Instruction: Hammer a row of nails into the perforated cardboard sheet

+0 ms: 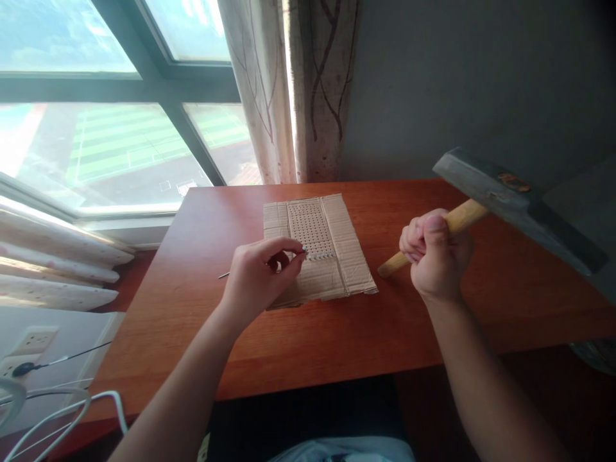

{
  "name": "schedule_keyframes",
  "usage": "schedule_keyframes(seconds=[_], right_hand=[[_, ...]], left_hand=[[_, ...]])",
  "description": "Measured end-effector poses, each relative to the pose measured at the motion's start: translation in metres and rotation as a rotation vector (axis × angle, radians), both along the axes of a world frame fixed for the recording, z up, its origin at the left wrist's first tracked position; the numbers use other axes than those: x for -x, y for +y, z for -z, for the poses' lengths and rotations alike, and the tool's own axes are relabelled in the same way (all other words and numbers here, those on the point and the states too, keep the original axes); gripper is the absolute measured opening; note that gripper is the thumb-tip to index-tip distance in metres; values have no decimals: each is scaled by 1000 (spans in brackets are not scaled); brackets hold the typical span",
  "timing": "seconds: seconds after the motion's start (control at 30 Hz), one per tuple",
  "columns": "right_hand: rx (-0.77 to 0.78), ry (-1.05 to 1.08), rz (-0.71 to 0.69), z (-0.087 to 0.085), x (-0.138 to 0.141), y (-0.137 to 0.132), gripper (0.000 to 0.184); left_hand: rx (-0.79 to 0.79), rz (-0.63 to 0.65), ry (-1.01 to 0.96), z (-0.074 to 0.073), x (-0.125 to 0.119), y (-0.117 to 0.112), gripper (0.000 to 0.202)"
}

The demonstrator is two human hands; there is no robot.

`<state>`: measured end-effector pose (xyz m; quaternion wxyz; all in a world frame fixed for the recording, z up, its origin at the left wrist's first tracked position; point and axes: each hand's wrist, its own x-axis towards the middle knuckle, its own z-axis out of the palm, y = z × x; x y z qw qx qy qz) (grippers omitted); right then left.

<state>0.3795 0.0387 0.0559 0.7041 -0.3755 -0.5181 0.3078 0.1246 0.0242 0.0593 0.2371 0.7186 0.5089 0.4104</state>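
Observation:
A flat piece of cardboard (347, 256) lies on the red-brown wooden table (298, 333), with a grid of small holes in its middle strip and a short row of nails (321, 255) along the grid's near edge. My left hand (260, 276) pinches a small nail upright at the left end of that row. My right hand (433, 253) is closed round the wooden handle of a hammer (520, 205). Its grey metal head is raised above the table to the right of the cardboard.
A loose nail (223, 276) lies on the table left of my left hand. A window and curtain stand behind the table. A wall socket and white cables (58, 410) are at the lower left. The table's near edge is close to my body.

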Motion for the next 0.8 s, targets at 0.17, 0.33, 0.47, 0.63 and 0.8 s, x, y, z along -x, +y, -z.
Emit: schedule_keyframes(seconds=[0.17,0.33,0.47,0.63,0.8], right_hand=[[-8,1,5,0,-1,0,44],[-26,33,-11,-1,0,1,43],[-36,30,-24,-1,0,1,43],[-32,7,-13,-1,0,0,45],[-19,-2,5,-1,1,-1,43]], left_hand=[[-40,-31,67,5,-3,5,5],[-38,-19,55,7,-2,5,4],[-28,-20,31,9,-1,6,4],[-14,-21,-12,12,-1,6,5],[-8,-33,-37,13,-2,6,5]])
